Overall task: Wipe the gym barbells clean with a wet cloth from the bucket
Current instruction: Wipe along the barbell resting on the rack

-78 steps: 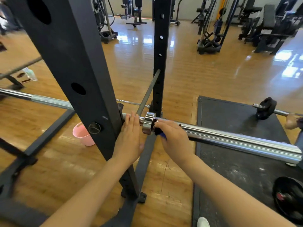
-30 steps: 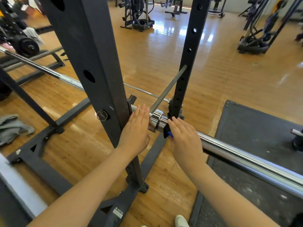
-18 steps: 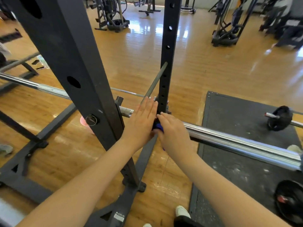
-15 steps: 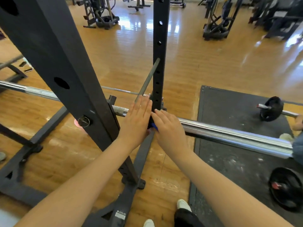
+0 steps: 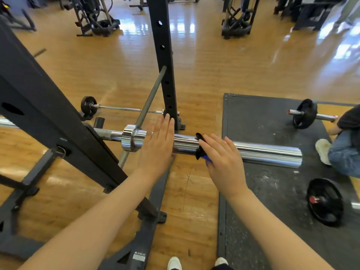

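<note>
My left hand (image 5: 157,145) lies flat, fingers straight, on the shiny chrome barbell sleeve (image 5: 266,152), just right of its collar. At three o'clock from it, my right hand (image 5: 222,158) presses a dark blue-and-black cloth (image 5: 200,148) against that sleeve, fingers draped over it. The bar sits across the black steel rack (image 5: 58,121), its free end over the black rubber mat (image 5: 272,184).

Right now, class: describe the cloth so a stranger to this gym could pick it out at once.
Find the black rack, then follow the chrome barbell out of it to the right. The cloth is wrapped on that bar under the right hand, past the flat left hand. It is the only soft thing on the bar: dark, with a bright blue edge.
</note>
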Demonstrator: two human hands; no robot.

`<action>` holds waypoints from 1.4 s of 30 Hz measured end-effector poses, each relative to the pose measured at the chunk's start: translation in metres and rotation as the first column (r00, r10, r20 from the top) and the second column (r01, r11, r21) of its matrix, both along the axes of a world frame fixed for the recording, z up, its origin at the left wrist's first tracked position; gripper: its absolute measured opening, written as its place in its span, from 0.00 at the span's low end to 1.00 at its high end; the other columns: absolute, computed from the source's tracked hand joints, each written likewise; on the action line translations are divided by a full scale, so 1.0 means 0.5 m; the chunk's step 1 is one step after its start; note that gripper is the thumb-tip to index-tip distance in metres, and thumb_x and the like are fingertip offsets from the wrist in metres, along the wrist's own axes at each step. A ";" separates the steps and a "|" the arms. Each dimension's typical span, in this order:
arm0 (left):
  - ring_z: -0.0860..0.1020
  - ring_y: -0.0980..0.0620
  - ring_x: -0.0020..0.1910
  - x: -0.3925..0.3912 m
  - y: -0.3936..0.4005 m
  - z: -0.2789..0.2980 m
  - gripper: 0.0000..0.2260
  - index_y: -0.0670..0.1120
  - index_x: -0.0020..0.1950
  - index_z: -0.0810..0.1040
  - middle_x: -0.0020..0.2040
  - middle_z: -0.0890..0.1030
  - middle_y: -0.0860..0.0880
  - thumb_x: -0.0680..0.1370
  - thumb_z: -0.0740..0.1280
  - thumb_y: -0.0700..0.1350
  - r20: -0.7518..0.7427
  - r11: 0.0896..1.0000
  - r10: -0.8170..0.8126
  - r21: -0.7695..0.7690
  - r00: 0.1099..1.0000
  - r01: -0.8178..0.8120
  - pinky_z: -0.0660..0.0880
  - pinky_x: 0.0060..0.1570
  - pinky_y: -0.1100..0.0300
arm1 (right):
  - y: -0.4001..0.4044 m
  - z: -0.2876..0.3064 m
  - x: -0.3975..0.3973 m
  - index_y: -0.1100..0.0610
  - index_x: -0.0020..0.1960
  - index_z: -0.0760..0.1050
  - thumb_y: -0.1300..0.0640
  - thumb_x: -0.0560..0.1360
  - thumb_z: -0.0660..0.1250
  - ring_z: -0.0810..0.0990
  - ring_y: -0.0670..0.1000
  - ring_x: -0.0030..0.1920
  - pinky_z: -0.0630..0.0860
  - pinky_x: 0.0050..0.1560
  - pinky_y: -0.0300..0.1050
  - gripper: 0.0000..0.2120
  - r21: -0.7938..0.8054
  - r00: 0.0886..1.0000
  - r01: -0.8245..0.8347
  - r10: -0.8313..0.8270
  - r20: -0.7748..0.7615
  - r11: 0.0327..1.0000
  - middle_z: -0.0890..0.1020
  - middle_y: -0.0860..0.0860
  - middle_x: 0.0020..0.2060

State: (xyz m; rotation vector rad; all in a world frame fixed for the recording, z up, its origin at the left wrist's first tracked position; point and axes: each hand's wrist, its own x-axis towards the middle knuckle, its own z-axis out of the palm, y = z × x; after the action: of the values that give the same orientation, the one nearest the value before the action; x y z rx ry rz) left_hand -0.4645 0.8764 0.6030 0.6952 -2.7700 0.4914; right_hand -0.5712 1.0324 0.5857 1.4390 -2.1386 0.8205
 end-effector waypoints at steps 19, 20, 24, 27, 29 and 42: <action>0.44 0.48 0.77 -0.076 -0.004 0.085 0.46 0.43 0.78 0.42 0.78 0.45 0.45 0.73 0.70 0.52 0.366 0.940 -0.088 0.338 0.926 -0.045 0.41 0.73 0.55 | 0.019 0.024 -0.019 0.62 0.56 0.80 0.58 0.66 0.77 0.81 0.57 0.55 0.70 0.62 0.57 0.20 0.082 0.985 0.102 -0.112 0.134 0.991 0.83 0.57 0.53; 0.43 0.48 0.77 -0.066 -0.002 0.083 0.47 0.43 0.77 0.40 0.78 0.44 0.46 0.73 0.70 0.54 0.328 0.944 -0.102 0.329 0.939 -0.012 0.40 0.73 0.54 | 0.008 0.026 -0.009 0.62 0.56 0.79 0.56 0.67 0.76 0.81 0.57 0.55 0.71 0.62 0.56 0.20 0.101 0.984 0.101 -0.114 0.134 0.990 0.83 0.56 0.53; 0.50 0.45 0.76 0.024 -0.028 0.058 0.51 0.44 0.77 0.49 0.77 0.55 0.43 0.65 0.76 0.57 0.029 0.977 -0.130 0.176 0.991 0.123 0.47 0.72 0.46 | -0.022 0.022 0.017 0.62 0.56 0.80 0.61 0.66 0.77 0.81 0.57 0.55 0.71 0.61 0.57 0.20 0.070 0.983 0.119 -0.127 0.129 0.990 0.83 0.57 0.52; 0.54 0.44 0.75 0.108 -0.085 0.044 0.52 0.40 0.75 0.55 0.75 0.60 0.41 0.61 0.78 0.57 -0.091 0.987 -0.027 0.154 0.995 0.041 0.51 0.71 0.44 | -0.063 0.019 0.041 0.63 0.55 0.80 0.64 0.65 0.78 0.81 0.58 0.54 0.72 0.60 0.57 0.20 0.048 0.987 0.112 -0.117 0.111 0.993 0.83 0.57 0.51; 0.54 0.43 0.75 0.145 -0.116 0.039 0.54 0.38 0.75 0.53 0.75 0.59 0.39 0.61 0.78 0.58 -0.072 0.974 0.065 0.220 0.995 -0.048 0.48 0.73 0.48 | -0.101 0.017 0.065 0.63 0.56 0.80 0.63 0.65 0.77 0.81 0.57 0.55 0.69 0.62 0.55 0.20 0.068 0.993 0.081 -0.087 0.086 0.994 0.83 0.57 0.52; 0.35 0.45 0.75 0.174 -0.153 0.023 0.44 0.40 0.75 0.33 0.77 0.36 0.42 0.78 0.64 0.53 0.114 0.913 0.205 0.336 0.972 -0.232 0.33 0.68 0.55 | -0.261 0.040 0.160 0.61 0.56 0.80 0.67 0.57 0.81 0.81 0.56 0.56 0.71 0.59 0.51 0.29 0.154 0.996 -0.082 0.077 0.039 0.985 0.83 0.55 0.53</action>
State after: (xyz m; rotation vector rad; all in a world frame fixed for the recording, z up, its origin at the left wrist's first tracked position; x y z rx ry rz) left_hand -0.3773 0.8001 0.6147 1.0965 -2.8971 0.0618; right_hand -0.4911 0.9019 0.6055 1.6080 -2.2245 0.7233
